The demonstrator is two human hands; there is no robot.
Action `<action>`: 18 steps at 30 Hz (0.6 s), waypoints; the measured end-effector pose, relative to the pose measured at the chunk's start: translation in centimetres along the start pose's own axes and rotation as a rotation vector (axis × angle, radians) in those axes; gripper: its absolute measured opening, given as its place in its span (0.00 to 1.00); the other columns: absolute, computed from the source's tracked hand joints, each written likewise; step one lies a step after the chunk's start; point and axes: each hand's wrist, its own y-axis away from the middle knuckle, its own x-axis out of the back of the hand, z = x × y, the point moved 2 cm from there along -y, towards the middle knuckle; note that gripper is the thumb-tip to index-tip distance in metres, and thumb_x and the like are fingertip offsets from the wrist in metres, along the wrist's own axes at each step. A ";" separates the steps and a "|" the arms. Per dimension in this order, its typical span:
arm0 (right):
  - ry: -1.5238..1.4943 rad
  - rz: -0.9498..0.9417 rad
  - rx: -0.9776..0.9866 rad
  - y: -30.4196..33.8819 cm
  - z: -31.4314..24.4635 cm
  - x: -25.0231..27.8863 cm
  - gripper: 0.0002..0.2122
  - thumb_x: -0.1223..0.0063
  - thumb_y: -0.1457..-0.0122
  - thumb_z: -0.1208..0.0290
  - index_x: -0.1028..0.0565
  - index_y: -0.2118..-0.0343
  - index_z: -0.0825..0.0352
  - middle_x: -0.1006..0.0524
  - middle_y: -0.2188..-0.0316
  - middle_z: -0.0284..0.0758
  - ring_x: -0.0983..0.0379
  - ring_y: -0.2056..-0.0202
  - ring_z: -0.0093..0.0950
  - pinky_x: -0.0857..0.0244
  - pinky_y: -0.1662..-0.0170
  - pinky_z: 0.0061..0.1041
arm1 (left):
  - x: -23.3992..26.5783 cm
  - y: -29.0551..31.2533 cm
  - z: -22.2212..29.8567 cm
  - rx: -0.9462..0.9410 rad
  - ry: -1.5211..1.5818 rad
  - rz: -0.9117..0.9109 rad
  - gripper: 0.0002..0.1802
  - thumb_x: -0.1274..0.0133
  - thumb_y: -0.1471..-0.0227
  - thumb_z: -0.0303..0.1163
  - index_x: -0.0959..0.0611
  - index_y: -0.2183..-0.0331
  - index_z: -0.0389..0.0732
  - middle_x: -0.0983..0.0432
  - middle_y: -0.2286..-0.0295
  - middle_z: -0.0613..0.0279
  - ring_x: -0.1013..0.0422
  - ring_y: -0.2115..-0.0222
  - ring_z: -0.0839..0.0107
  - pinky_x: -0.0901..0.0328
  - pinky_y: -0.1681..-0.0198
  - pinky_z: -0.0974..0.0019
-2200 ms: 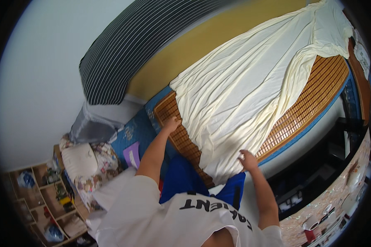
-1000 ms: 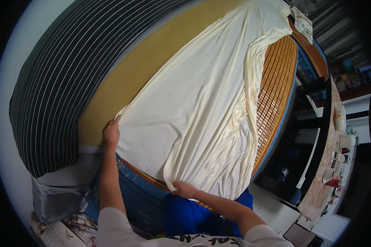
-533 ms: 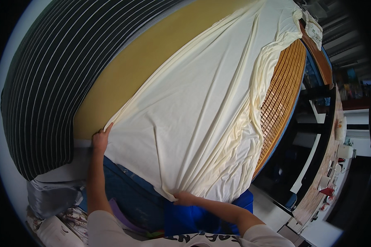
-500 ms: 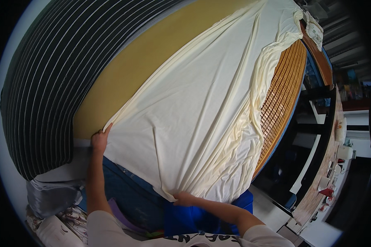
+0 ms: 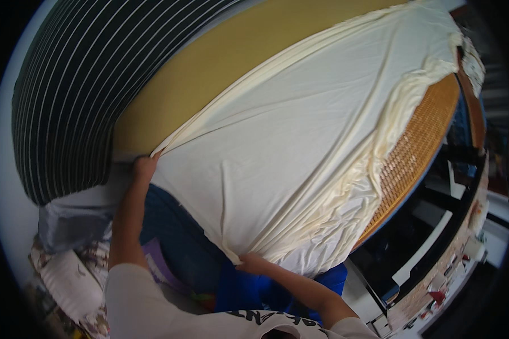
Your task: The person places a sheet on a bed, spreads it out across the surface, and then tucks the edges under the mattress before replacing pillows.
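A cream bed sheet (image 5: 288, 152) lies spread and creased across a bed, pulled taut between my two hands. My left hand (image 5: 146, 168) pinches its near left corner, beside a bare tan mattress surface (image 5: 192, 85). Closer to my body, my right hand (image 5: 253, 264) is closed on the sheet's near edge, where folds fan out from the fingers. The right side of the sheet is bunched in thick ruffles over a brown woven mat (image 5: 421, 144). What lies under the sheet's middle is hidden.
A dark striped cover (image 5: 68, 107) rises along the left. Grey fabric (image 5: 76, 223) and a pale pillow (image 5: 73, 285) sit at the lower left. Dark blue bedding (image 5: 172, 237) and a bright blue item (image 5: 237, 291) lie near my body. A cluttered shelf (image 5: 435, 294) stands at the right.
The view has turned, so the far end of the bed shows further right. Both hands keep hold of the sheet; my left hand appears slightly higher and further right.
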 end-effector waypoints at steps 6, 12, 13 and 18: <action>-0.033 0.037 -0.010 -1.0 0.6 -1.0 0.18 0.47 0.52 0.57 0.27 0.69 0.71 0.27 0.74 0.50 0.30 0.68 0.46 0.39 0.64 0.39 | 0.6 1.1 -0.2 0.274 0.497 -0.269 0.25 0.66 0.45 0.47 0.21 0.66 0.37 0.25 0.73 0.46 0.28 0.74 0.54 0.35 0.66 0.58; 0.024 0.140 -0.013 -1.0 0.5 -0.3 0.16 0.47 0.52 0.59 0.29 0.75 0.72 0.28 0.76 0.50 0.31 0.69 0.47 0.39 0.65 0.41 | 2.7 6.7 -0.6 0.560 1.084 0.096 0.17 0.53 0.51 0.27 0.29 0.56 0.40 0.25 0.71 0.53 0.28 0.77 0.63 0.34 0.72 0.60; 0.013 0.153 0.020 -1.0 1.0 -0.8 0.16 0.47 0.52 0.59 0.29 0.75 0.72 0.28 0.76 0.50 0.31 0.70 0.47 0.39 0.65 0.41 | 2.3 7.7 -0.2 0.716 1.151 0.113 0.18 0.51 0.52 0.26 0.30 0.56 0.40 0.25 0.72 0.54 0.28 0.78 0.65 0.34 0.73 0.62; -0.060 0.204 0.040 -1.4 2.8 -1.6 0.16 0.47 0.52 0.59 0.30 0.76 0.71 0.28 0.77 0.50 0.31 0.70 0.48 0.39 0.66 0.42 | 7.0 5.2 5.0 1.137 1.705 -0.361 0.18 0.42 0.58 0.36 0.27 0.64 0.42 0.28 0.82 0.59 0.36 0.90 0.75 0.41 0.89 0.71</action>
